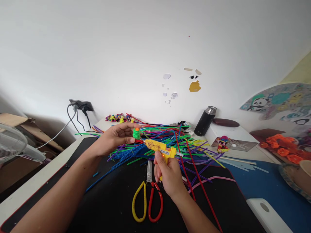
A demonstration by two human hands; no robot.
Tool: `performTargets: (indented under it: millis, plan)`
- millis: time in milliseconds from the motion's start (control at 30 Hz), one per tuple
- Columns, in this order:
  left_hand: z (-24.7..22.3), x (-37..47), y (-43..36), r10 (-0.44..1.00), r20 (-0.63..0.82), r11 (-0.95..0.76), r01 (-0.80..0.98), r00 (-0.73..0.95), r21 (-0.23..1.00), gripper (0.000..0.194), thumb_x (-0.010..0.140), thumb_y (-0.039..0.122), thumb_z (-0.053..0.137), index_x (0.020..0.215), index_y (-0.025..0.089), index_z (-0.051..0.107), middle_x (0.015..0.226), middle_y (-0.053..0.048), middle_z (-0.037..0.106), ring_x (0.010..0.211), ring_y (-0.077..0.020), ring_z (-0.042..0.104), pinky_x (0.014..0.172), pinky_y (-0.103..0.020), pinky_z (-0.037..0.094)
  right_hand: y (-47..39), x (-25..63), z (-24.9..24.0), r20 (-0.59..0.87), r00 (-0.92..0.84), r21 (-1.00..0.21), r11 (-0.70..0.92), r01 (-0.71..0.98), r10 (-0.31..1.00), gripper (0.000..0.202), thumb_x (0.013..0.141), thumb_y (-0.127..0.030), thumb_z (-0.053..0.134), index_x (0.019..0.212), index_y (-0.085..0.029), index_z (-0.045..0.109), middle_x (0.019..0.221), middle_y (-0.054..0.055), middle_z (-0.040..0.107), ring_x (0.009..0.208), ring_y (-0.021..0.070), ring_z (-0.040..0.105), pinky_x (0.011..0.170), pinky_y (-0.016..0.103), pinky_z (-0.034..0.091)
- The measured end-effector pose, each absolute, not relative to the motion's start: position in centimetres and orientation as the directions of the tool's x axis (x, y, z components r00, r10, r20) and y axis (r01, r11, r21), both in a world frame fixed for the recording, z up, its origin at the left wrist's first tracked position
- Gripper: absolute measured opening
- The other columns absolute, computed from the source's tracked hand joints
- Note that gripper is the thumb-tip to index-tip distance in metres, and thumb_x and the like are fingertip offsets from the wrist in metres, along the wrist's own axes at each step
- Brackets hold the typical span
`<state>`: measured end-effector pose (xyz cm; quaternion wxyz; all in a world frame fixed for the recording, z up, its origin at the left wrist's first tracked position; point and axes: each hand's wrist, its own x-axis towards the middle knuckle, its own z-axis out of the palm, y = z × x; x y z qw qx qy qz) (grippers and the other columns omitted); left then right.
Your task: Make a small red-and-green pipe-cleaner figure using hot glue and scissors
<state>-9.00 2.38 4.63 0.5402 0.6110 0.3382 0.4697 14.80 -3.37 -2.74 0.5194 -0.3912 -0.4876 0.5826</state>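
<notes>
My right hand (167, 173) grips a yellow glue gun (157, 147) by its handle, and a small orange light glows on it. Its nozzle points left, close to a small green coiled pipe-cleaner piece (136, 133) with an orange top. My left hand (119, 137) pinches that green piece between thumb and fingers; whether the nozzle touches it I cannot tell. Something red shows just under the piece. Below the glue gun lie scissors (149, 174) with one yellow and one red handle loop, on the black mat (104, 204).
A heap of colourful pipe cleaners (136, 152) spreads behind my hands. Small pipe-cleaner figures (120, 118) lie at the back; another figure (222, 144) leans by a white box (239, 137). A black thermos (205, 121) stands nearby. A fan (21, 145) is at left, a white device (266, 213) at right.
</notes>
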Motion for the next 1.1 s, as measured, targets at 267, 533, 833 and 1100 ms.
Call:
performTargets:
  millis: [267, 533, 833, 1100]
  plan:
    - [4.42, -9.27, 2.47, 0.921, 0.196, -0.174, -0.094, 0.336, 0.980, 0.043, 0.080, 0.020, 0.099, 0.121, 0.023, 0.086, 0.108, -0.012, 0.085, 0.096, -0.0234, 0.079, 0.080, -0.028, 0.064, -3.27, 15.09, -2.85, 0.049, -0.197, -0.974, 0.004, -0.225, 0.979, 0.067, 0.093, -0.084, 0.068, 0.071, -0.021, 0.060, 0.040, -0.007, 0.046, 0.034, 0.0108, 0.049, 0.041, 0.022, 0.037]
    - [4.56, -9.22, 2.32, 0.927, 0.186, -0.162, -0.098, 0.327, 0.982, 0.044, 0.080, 0.020, 0.100, 0.122, 0.024, 0.086, 0.103, -0.010, 0.085, 0.092, -0.0218, 0.079, 0.079, -0.027, 0.064, -3.17, 15.00, -2.93, 0.057, -0.183, -0.976, 0.016, -0.217, 0.982, 0.067, 0.092, -0.086, 0.067, 0.072, -0.022, 0.059, 0.039, -0.008, 0.044, 0.033, 0.0117, 0.047, 0.041, 0.023, 0.036]
    - [4.41, -9.46, 2.49, 0.937, 0.178, -0.166, -0.065, 0.302, 0.984, 0.045, 0.080, 0.023, 0.099, 0.122, 0.023, 0.085, 0.106, -0.011, 0.086, 0.096, -0.0251, 0.080, 0.080, -0.031, 0.064, -3.06, 15.07, -2.98, 0.062, -0.171, -0.973, 0.022, -0.229, 0.983, 0.064, 0.095, -0.081, 0.068, 0.077, -0.020, 0.064, 0.041, -0.008, 0.044, 0.035, 0.0111, 0.048, 0.042, 0.023, 0.035]
    - [4.55, -8.83, 2.78, 0.968, 0.223, -0.209, -0.118, 0.117, 0.971, 0.046, 0.071, 0.028, 0.106, 0.113, 0.023, 0.088, 0.115, -0.009, 0.085, 0.105, -0.0246, 0.079, 0.089, -0.030, 0.064, -2.61, 15.21, -2.54, 0.030, -0.137, -0.973, -0.003, -0.233, 0.990, 0.065, 0.091, -0.083, 0.070, 0.086, -0.018, 0.067, 0.047, -0.007, 0.052, 0.038, 0.0116, 0.050, 0.042, 0.023, 0.038]
